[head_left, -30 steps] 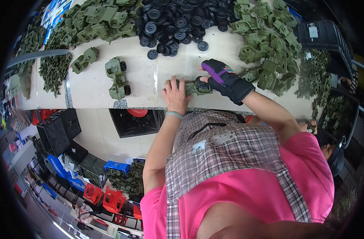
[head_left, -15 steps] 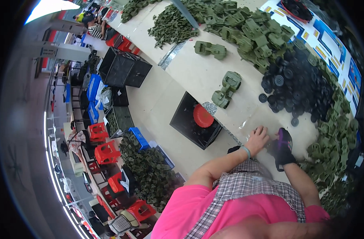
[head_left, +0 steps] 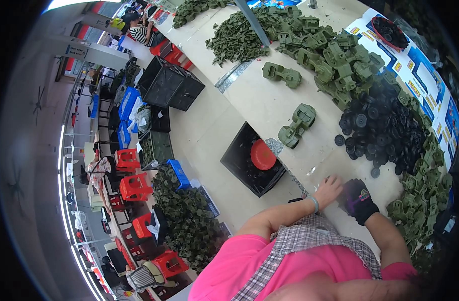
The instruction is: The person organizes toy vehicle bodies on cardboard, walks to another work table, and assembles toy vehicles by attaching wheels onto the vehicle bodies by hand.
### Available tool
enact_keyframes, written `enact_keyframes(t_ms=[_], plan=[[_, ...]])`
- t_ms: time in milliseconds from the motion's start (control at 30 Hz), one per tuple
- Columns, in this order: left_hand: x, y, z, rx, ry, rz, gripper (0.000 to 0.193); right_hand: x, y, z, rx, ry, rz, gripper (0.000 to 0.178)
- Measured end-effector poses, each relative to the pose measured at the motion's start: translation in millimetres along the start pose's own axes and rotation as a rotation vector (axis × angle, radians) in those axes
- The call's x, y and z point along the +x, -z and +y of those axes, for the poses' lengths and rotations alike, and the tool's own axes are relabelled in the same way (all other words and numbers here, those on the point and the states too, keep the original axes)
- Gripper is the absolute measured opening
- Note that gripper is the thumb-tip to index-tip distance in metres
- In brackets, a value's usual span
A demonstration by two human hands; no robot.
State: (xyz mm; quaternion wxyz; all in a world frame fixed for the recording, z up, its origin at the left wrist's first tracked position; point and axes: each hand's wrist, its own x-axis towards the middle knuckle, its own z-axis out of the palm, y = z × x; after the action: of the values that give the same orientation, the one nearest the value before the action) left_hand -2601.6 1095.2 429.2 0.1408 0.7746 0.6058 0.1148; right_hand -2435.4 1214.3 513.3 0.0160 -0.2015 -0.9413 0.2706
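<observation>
Loose blk wheel lies on the tbl nr the blk wheel pile, just past the gloved R hand, which is right beside the bare L hand; L fingers bent, R blurred, can't tell if either holds anything. Farther L, a grn toy body sits apart from a 2nd grn body, w/ a grn parts heap R of the glove & a blk bin w/ red dish by tbl edge.
</observation>
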Motion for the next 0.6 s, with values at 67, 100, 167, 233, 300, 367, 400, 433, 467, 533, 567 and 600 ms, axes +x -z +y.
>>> enact_keyframes(t_ms=[67, 100, 167, 233, 300, 367, 400, 433, 467, 533, 567, 600], plan=[[6.1, 7.1, 2.8, -0.012, -0.001, -0.004, 0.068, -3.1, -1.8, 3.8, -0.036, -0.027, 0.011, 0.023], [6.5, 10.3, 4.8, -0.029, -0.005, -0.016, 0.068, -8.0, -7.9, 3.4, -0.065, -0.063, 0.020, 0.024], [7.5, 16.5, 5.0, -0.060, -0.010, -0.032, 0.065, -13.7, -22.7, 8.5, -0.089, -0.137, 0.073, 0.023], [4.3, 8.9, -5.4, -0.104, 0.103, -0.015, 0.059, 2.6, 9.0, -15.9, -0.035, -0.263, 0.072, 0.014], [7.2, 66.0, 1.9, -0.216, 0.157, 0.011, 0.059, -10.7, 0.0, -1.6, 0.193, -0.384, 0.484, 0.019], [-3.5, 75.6, -15.6, -0.321, 0.337, 0.166, 0.062, -5.2, 10.3, 1.6, 0.413, -0.472, 0.780, 0.015], [-2.4, 81.5, -31.4, -0.478, 0.452, 0.075, 0.064, -8.1, 17.7, 4.5, 0.459, -0.501, 0.807, 0.015], [-0.2, 87.4, -47.3, -0.627, 0.567, -0.022, 0.066, -13.3, 22.0, 6.1, 0.506, -0.527, 0.837, 0.014], [1.0, 87.1, -63.4, -0.652, 0.574, 0.043, 0.063, -20.0, 20.9, 8.3, 0.499, -0.545, 0.846, 0.014], [6.0, 79.1, -97.9, -0.792, 0.635, 0.098, 0.060, -38.7, 7.9, 12.8, 0.649, -0.623, 0.841, 0.015], [8.3, 76.1, -114.6, -0.902, 0.697, 0.092, 0.062, -47.2, -4.3, 14.4, 0.650, -0.639, 0.844, 0.015], [11.0, 73.6, -129.1, -0.888, 0.732, 0.086, 0.066, -55.4, -18.9, 16.6, 0.686, -0.663, 0.769, 0.018]])
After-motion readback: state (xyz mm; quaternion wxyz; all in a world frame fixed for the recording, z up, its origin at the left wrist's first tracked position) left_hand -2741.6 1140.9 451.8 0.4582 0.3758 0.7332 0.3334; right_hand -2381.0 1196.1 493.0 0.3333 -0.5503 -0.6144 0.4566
